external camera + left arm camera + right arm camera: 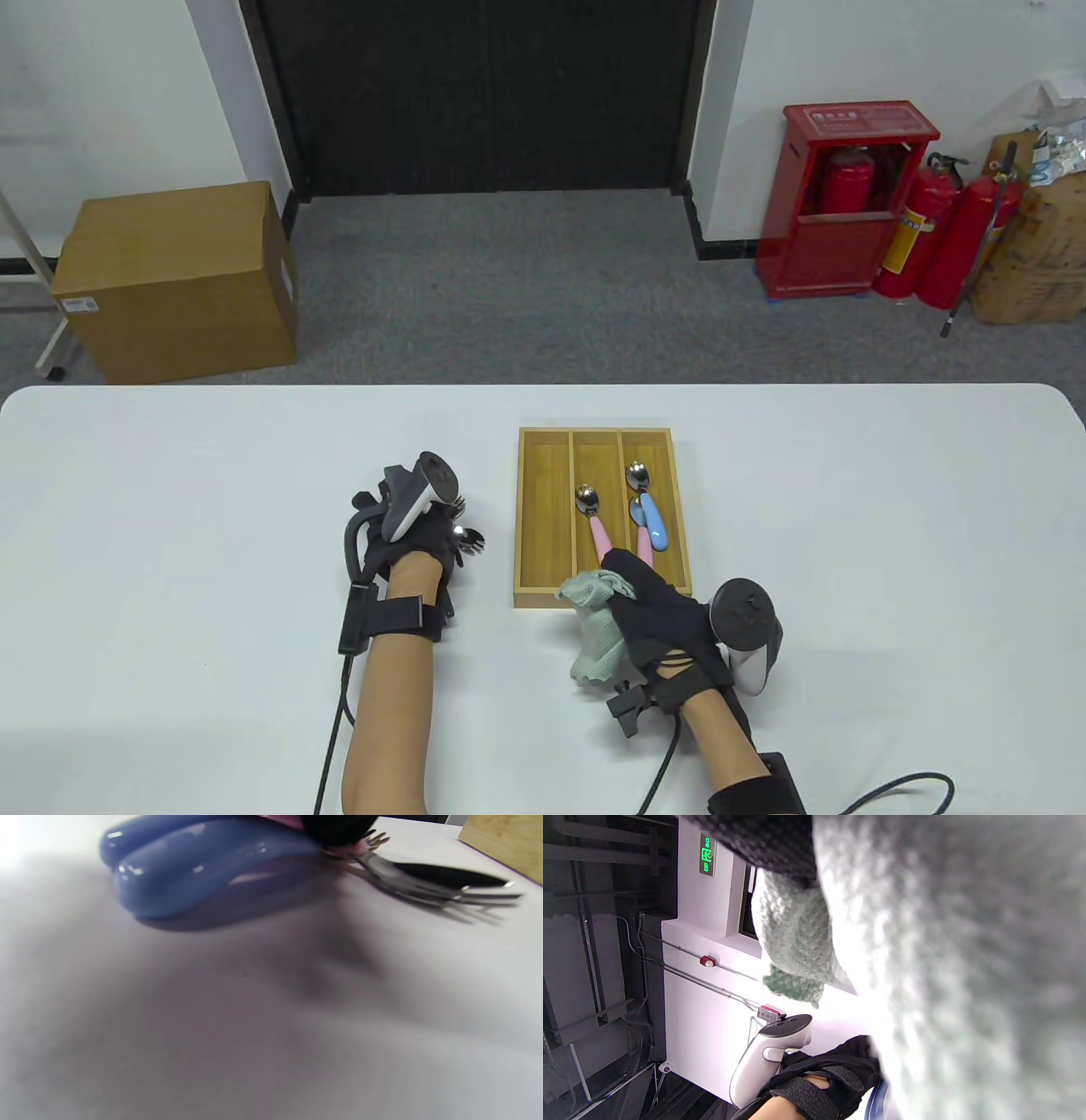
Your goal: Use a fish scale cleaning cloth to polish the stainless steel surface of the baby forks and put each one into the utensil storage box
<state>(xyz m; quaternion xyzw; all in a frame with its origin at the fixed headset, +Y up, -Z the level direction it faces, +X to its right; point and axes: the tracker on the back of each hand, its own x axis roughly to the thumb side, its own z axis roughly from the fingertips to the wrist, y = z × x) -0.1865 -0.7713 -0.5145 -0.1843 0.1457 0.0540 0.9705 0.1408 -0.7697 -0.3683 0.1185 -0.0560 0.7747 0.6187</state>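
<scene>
Three baby utensils already lie in the wooden utensil storage box (pixel 543 518): a pink-handled one (pixel 592 519) in the middle compartment, and a blue-handled one (pixel 648 508) with another beside it in the right compartment, while the left compartment shows only bare wood. We see our right hand (pixel 657 615) at the box's near edge, its fingers (pixel 624 564) curled round the pale green fish scale cleaning cloth (pixel 594 628), which bunches at the fingertips and hangs down toward the white surface (pixel 170 475); whether a fork is wrapped inside the cloth we cannot tell. In the right wrist view the cloth's scaled weave fills most of the picture, close and blurred. Our left hand (pixel 424 531) rests on the surface just left of the box, and fork tines (pixel 469 540) poke out past its fingers. From the left wrist view we make out blue handles (pixel 203 870) lying side by side on the surface, a bit of pink at the top edge, and steel prongs pointing toward the box corner; a dark fingertip presses on the necks of these forks, yet how far the left fingers curl round them we cannot tell.
</scene>
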